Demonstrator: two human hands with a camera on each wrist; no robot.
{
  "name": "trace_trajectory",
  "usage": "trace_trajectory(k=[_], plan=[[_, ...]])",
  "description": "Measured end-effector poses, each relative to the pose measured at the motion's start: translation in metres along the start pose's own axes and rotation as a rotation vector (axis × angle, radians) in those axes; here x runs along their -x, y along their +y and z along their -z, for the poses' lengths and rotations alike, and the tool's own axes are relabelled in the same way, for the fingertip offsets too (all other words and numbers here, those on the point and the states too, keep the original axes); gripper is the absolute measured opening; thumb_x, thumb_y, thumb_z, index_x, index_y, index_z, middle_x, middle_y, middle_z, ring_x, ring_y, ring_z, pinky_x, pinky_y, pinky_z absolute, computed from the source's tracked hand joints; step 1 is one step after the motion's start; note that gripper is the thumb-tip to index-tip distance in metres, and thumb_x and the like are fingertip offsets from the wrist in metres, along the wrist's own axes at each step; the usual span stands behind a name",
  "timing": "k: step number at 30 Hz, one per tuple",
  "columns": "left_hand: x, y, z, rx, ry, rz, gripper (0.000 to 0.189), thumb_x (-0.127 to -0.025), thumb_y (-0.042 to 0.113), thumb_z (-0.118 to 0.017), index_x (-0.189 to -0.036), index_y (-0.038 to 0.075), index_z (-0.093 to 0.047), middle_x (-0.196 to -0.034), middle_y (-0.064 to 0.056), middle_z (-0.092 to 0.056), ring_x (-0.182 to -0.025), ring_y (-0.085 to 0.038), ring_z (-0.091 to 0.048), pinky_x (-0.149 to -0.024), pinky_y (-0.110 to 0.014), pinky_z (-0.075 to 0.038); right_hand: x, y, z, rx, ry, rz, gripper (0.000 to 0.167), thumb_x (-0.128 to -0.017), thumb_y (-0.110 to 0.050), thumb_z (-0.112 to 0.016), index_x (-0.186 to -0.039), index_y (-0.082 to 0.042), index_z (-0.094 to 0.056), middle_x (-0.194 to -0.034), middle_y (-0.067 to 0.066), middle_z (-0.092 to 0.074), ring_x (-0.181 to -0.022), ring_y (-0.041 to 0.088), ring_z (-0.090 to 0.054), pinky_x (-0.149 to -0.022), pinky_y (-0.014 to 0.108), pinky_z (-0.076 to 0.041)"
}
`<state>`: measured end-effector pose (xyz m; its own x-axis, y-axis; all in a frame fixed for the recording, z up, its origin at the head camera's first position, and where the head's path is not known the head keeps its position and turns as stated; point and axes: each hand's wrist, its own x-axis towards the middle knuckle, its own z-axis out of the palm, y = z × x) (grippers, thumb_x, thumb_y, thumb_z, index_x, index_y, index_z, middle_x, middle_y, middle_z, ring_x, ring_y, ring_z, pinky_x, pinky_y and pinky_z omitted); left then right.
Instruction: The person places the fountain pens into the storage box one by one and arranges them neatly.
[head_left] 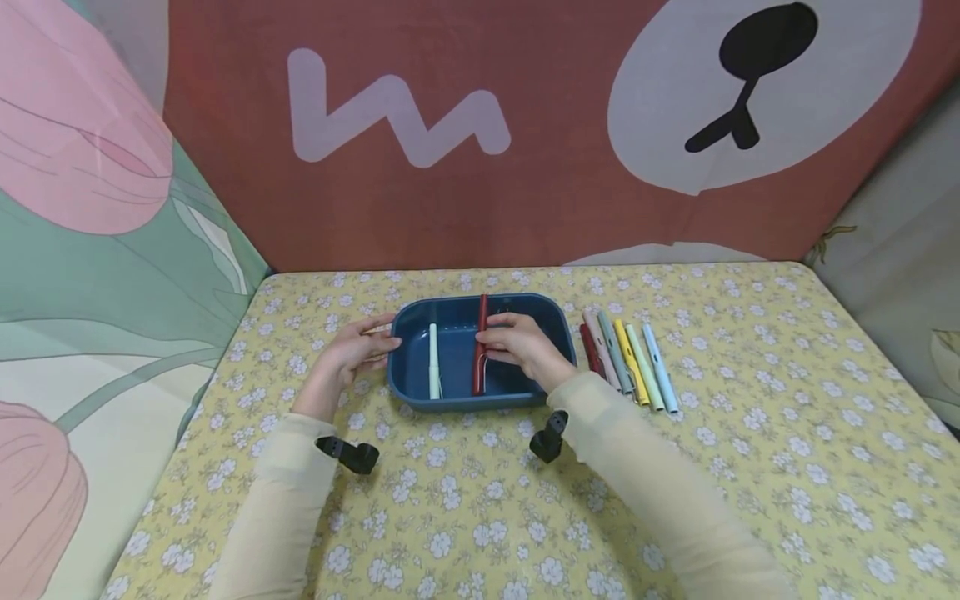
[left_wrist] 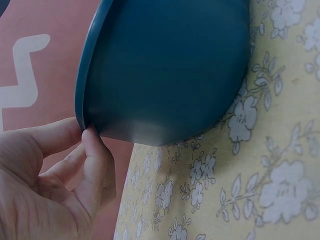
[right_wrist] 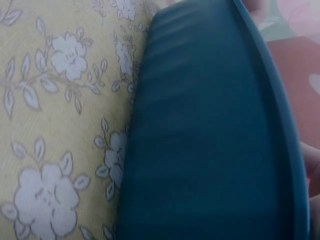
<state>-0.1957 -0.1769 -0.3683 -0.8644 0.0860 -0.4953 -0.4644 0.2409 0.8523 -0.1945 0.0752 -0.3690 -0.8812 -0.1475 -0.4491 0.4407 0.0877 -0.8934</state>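
Note:
A dark blue box (head_left: pixel 468 405) with rounded corners stands on the table. At its left end my left hand (head_left: pixel 349 353) pinches the rim between thumb and fingers, which the left wrist view shows close up on the box wall (left_wrist: pixel 165 70). My right hand (head_left: pixel 527 343) reaches over the box from the right and holds a dark red pen (head_left: pixel 479 375) between thumb and fingers. That pen runs front to back, its far end overlapping the back rim. Left of it a pale mint pen (head_left: pixel 434 367) lies inside the box. The right wrist view mostly shows the box's outer side (right_wrist: pixel 200 125).
Right of the box, several pens lie side by side on the flowered tablecloth (head_left: pixel 465 517), among them a yellow pen (head_left: pixel 631 362) and a light blue pen (head_left: pixel 660 368) at the right end. A reddish-brown fabric backdrop (head_left: pixel 525 208) rises behind the table.

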Motion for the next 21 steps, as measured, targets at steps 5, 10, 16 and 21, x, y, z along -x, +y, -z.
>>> trace_trajectory(k=[5, 10, 16, 21], plan=[[-0.001, -0.001, -0.001, 0.006, 0.005, -0.001, 0.059, -0.097, 0.012, -0.056, -0.15, 0.021, -0.033, -0.149, -0.014, -0.032, -0.064, 0.003, -0.054, -0.061, -0.013, -0.052, -0.001, 0.002, -0.007, -0.006, 0.002, -0.002, 0.042, -0.092, -0.006, -0.062, -0.132, -0.002, -0.05, -0.094, 0.003, -0.062, -0.075, 0.006, -0.063, -0.096, 0.036, -0.053], [-0.001, -0.001, -0.001, -0.001, 0.004, -0.002, 0.06, -0.096, 0.012, -0.057, -0.15, 0.021, -0.033, -0.149, -0.013, -0.033, -0.069, 0.002, -0.056, -0.061, -0.013, -0.052, -0.002, 0.005, -0.013, -0.016, 0.002, -0.005, 0.04, -0.092, -0.006, -0.062, -0.13, -0.001, -0.051, -0.098, 0.007, -0.065, -0.075, 0.007, -0.064, -0.095, 0.036, -0.054], [-0.001, -0.001, -0.002, 0.0, 0.006, -0.003, 0.06, -0.096, 0.012, -0.057, -0.15, 0.021, -0.033, -0.15, -0.014, -0.032, -0.068, 0.002, -0.056, -0.059, -0.012, -0.052, -0.003, 0.007, -0.021, -0.008, 0.005, 0.005, 0.04, -0.091, -0.005, -0.063, -0.129, -0.001, -0.052, -0.108, 0.015, -0.066, -0.082, 0.012, -0.066, -0.096, 0.038, -0.054], [-0.001, -0.002, -0.001, -0.003, 0.003, -0.008, 0.06, -0.096, 0.012, -0.057, -0.151, 0.02, -0.032, -0.151, -0.015, -0.031, -0.069, 0.003, -0.056, -0.06, -0.012, -0.052, -0.005, 0.009, -0.027, 0.003, 0.007, 0.0, 0.04, -0.091, -0.005, -0.063, -0.13, -0.001, -0.052, -0.112, 0.017, -0.065, -0.089, 0.017, -0.066, -0.095, 0.038, -0.054]])
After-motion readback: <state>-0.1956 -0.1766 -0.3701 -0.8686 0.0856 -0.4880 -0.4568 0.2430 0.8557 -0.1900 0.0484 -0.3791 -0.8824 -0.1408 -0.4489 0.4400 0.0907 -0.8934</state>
